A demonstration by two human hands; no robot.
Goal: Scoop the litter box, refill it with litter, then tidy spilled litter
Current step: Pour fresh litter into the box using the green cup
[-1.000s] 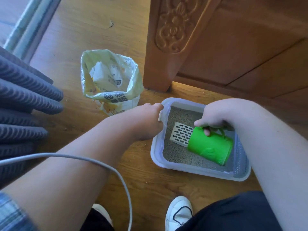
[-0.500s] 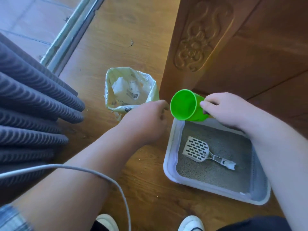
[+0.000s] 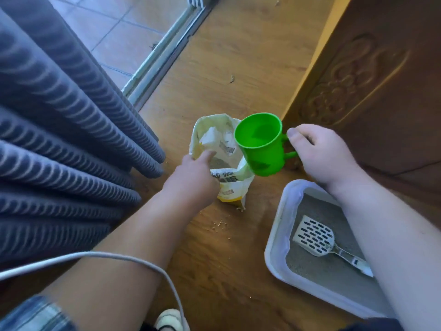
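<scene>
The left hand (image 3: 191,180) pinches the litter bag (image 3: 229,192) open so the right hand (image 3: 327,154), gripping the green cup (image 3: 265,151) (empty) by its handle, can likely dip in.

Left grip (image 3: 191,177), right grip (image 3: 322,154), curled.

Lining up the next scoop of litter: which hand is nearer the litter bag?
Left. The left hand grips the litter bag at its open rim; the right hand holds the green cup beside it.
</scene>
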